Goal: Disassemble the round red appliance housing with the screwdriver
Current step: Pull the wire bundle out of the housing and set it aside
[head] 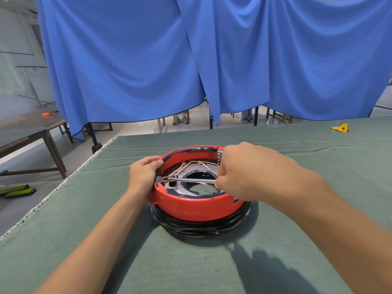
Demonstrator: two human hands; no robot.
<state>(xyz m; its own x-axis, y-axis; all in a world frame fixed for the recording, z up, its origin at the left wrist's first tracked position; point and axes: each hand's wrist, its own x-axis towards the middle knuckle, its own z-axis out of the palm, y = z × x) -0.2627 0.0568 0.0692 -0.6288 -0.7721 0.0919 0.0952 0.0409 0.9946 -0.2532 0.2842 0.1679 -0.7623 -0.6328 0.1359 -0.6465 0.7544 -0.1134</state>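
Round red plastic appliance housing (197, 205) sits open-side up on green cloth (212, 268).
My left hand (143, 177) clamps its rim; my right hand (246, 172) grips the grey-shafted screwdriver (191, 180). No legible writing.

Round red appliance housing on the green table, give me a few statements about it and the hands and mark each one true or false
1. The left hand grips the left rim of the round red appliance housing. True.
2. The right hand holds the grey metal screwdriver shaft pointing straight down into the central hole. False: the shaft lies nearly level across the opening, its tip at the left inner wall.
3. The housing sits directly on the green cloth-covered table. False: a glossy black ring lies under it.
4. A small yellow object lies far right on the table. True.
5. The blue curtain hangs behind the table. True.
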